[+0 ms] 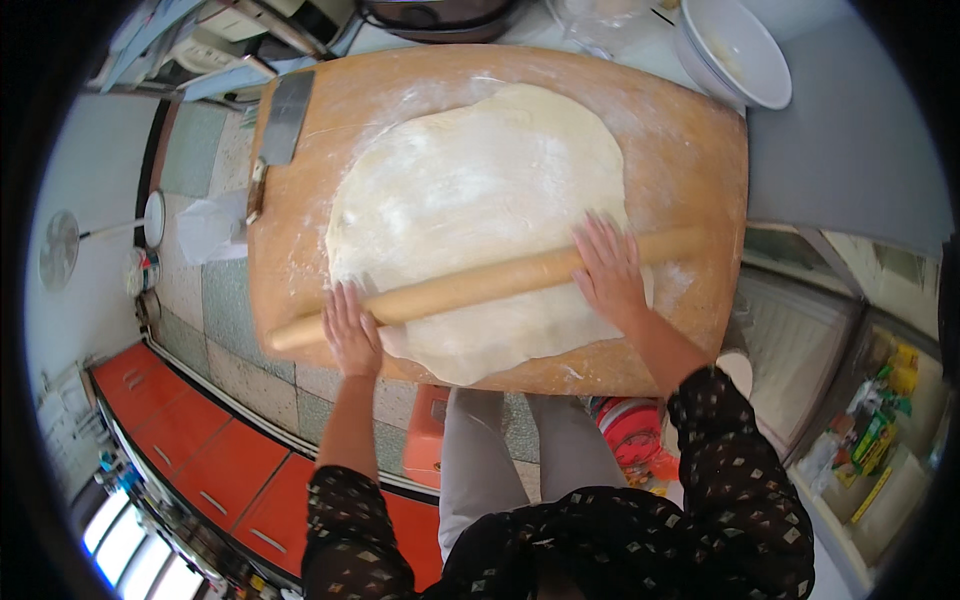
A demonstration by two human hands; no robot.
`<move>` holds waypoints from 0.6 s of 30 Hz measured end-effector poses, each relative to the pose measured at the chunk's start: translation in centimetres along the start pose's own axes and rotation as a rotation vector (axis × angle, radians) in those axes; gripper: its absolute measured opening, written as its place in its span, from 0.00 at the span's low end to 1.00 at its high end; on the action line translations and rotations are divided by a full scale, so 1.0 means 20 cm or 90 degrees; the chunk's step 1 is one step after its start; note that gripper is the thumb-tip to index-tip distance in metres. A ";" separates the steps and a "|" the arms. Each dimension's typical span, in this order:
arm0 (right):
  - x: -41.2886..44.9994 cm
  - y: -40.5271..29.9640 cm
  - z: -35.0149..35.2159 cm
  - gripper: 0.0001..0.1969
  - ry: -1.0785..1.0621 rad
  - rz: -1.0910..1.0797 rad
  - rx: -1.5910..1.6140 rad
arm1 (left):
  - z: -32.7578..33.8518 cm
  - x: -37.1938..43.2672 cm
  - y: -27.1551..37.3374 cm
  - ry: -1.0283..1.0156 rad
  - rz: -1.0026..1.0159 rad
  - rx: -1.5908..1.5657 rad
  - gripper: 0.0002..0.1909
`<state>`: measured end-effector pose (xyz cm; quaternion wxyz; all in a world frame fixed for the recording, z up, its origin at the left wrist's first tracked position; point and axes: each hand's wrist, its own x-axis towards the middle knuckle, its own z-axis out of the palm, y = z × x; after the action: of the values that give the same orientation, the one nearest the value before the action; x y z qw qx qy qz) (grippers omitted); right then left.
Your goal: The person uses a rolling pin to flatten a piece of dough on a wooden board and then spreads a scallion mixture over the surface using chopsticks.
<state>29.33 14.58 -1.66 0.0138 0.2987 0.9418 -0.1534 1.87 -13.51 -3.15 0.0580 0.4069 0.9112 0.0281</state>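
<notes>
A wide, thin sheet of dough point(480, 180), dusted with flour, is spread on a wooden board point(682, 172). Across its near part lies a long wooden rolling pin point(465, 289), slanting up to the right. My left hand point(351, 330) holds the pin near its left end, at the dough's edge, with fingers stretched over it. Farther along, my right hand point(611, 271) bears on the pin near the dough's right edge, its fingers spread forward. The pin's ends stick out past both hands. Dough on the near side reaches almost to the board's front edge.
A cleaver point(289, 120) with a worn handle point(256, 191) lies along the board's left edge. Beyond the back right corner stands a white bowl point(739, 56); a dark pot point(442, 16) sits behind the board. An open drawer point(862, 442) with packets is at lower right.
</notes>
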 end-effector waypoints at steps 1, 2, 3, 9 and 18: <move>-0.08 -0.01 0.00 0.26 -0.006 0.010 -0.020 | 0.01 -0.09 0.04 0.006 -0.023 0.016 0.25; -0.12 -0.01 0.01 0.26 -0.001 -0.008 -0.023 | 0.02 -0.18 0.05 0.015 -0.039 0.019 0.25; -0.15 -0.03 0.02 0.26 -0.028 0.015 -0.027 | 0.00 -0.19 0.06 0.018 -0.054 0.017 0.25; 0.33 -0.05 0.03 0.27 0.110 0.095 -0.112 | -0.03 0.22 -0.04 0.024 0.053 -0.052 0.29; 0.60 0.07 0.18 0.29 0.150 0.217 -0.145 | 0.06 0.45 -0.07 -0.011 -0.378 -0.092 0.30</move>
<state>20.00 21.31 -6.83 -0.0372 0.4660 0.8840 -0.0058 -4.98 -7.80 -5.19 0.1003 0.1182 0.9854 0.0710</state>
